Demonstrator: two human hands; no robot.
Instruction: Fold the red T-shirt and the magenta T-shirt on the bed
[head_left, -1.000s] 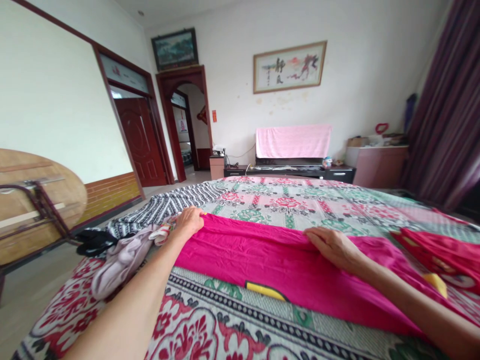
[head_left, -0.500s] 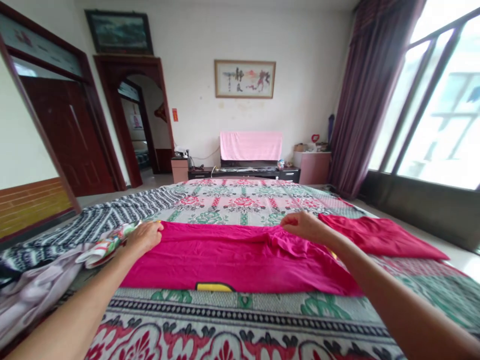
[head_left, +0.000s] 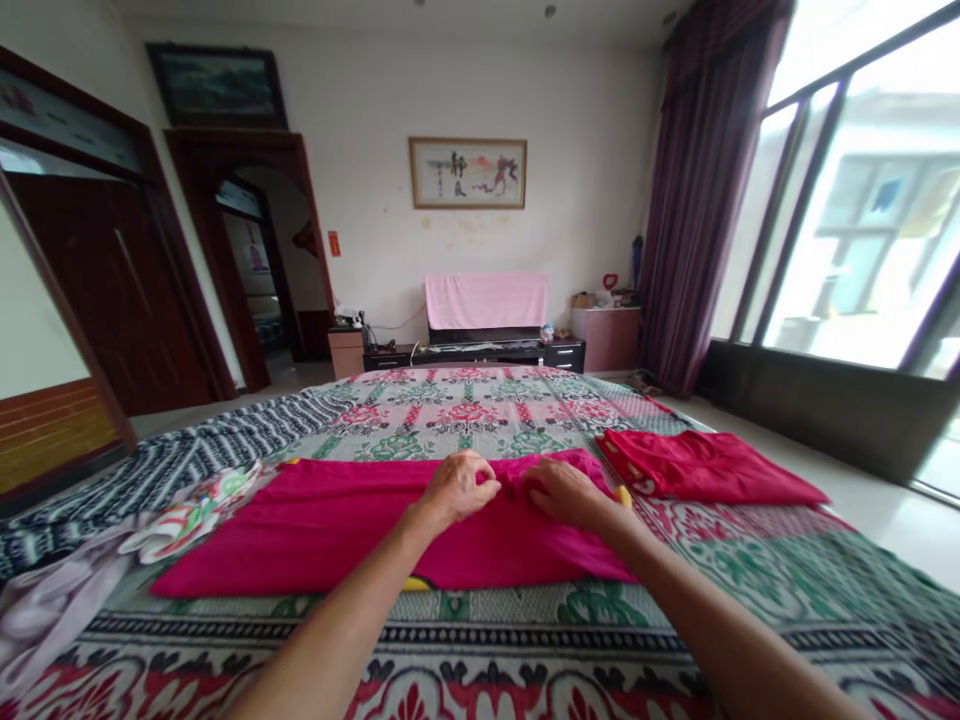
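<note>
A magenta garment (head_left: 300, 535) lies folded into a long strip across the bed, with a bit of yellow and black print showing at its near edge. Over its middle, my left hand (head_left: 459, 487) is closed in a pinch at the cloth. Just right of it, my right hand (head_left: 564, 492) has its fingers curled onto the same garment, where the fabric is wrinkled. The two hands are close together but apart. My fingertips partly hide the cloth between them.
A folded red garment (head_left: 720, 468) lies to the right on the patterned bedspread (head_left: 465, 415). At the left are a white printed cloth (head_left: 191, 510), a pale grey-pink cloth (head_left: 67, 590) and a black-and-white patterned cloth (head_left: 225, 435). A low cabinet (head_left: 562, 354) stands beyond the bed.
My left hand has moved right from the garment's left end to its middle. My right hand has shifted slightly left and nearer. The camera view has turned a little to the right.
</note>
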